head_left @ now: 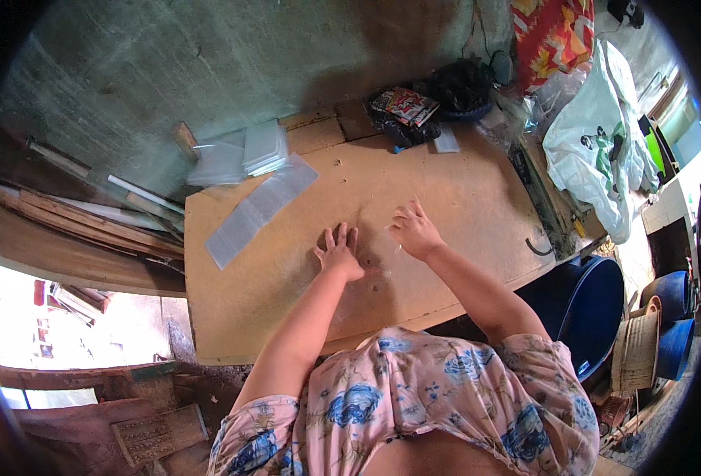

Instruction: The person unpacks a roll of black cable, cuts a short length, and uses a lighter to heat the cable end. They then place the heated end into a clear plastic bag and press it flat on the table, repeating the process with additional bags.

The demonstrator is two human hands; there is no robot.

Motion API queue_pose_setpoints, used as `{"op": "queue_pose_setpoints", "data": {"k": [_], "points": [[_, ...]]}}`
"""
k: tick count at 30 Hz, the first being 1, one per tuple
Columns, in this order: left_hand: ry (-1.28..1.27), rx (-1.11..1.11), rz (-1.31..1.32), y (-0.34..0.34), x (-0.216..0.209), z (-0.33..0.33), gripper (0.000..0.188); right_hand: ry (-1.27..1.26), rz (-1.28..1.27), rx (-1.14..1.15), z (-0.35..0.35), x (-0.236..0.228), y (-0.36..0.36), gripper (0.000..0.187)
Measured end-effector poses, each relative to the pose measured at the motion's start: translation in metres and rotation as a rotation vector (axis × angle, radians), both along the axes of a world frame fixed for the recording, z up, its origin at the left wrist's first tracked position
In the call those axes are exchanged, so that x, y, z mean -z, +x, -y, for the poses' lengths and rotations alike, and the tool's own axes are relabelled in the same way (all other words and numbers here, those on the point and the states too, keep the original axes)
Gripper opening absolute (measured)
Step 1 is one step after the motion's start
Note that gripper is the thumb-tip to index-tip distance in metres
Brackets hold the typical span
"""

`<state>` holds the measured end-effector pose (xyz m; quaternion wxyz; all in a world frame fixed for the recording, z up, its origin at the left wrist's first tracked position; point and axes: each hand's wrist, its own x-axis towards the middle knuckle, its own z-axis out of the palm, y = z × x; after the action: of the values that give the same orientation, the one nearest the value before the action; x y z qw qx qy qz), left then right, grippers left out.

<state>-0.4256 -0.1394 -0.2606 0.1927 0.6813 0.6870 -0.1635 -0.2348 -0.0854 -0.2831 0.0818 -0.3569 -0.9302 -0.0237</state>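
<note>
Translucent plastic strip [263, 208] on a tan worktop [461, 190]

The person's left hand [339, 254] rests on the worktop, fingers spread open. Just to its right, the right hand [415, 232] has curled fingers; whether they grip anything cannot be told. The strip lies to the far left of the left hand, apart from it. Beyond the strip sits a stack of clear sheets [266, 148].

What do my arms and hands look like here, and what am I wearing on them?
Your left hand and right hand are bare, with no gloves, and no watch or bracelet shows. Your forearms are uncovered. The sleeves are short and loose, pale pink with blue flowers, matching your top.
</note>
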Motion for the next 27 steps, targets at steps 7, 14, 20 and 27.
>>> {"op": "queue_pose_setpoints", "data": {"k": [7,14,20,27], "points": [[0.056,0.173,0.069,-0.024,0.001,-0.008,0.111,-0.056,0.014,0.034,0.065,0.014,0.04,0.016],[0.407,0.282,0.107,-0.023,0.011,0.024,0.085,-0.402,-0.329,0.215,0.059,-0.017,0.008,0.031],[0.383,-0.011,-0.027,-0.042,0.041,0.04,0.071,-0.345,-0.074,0.307,0.047,0.007,-0.031,0.052],[0.369,-0.147,-0.041,-0.059,0.037,0.039,0.076,-0.315,-0.003,0.342,0.023,0.019,-0.019,0.058]]}}
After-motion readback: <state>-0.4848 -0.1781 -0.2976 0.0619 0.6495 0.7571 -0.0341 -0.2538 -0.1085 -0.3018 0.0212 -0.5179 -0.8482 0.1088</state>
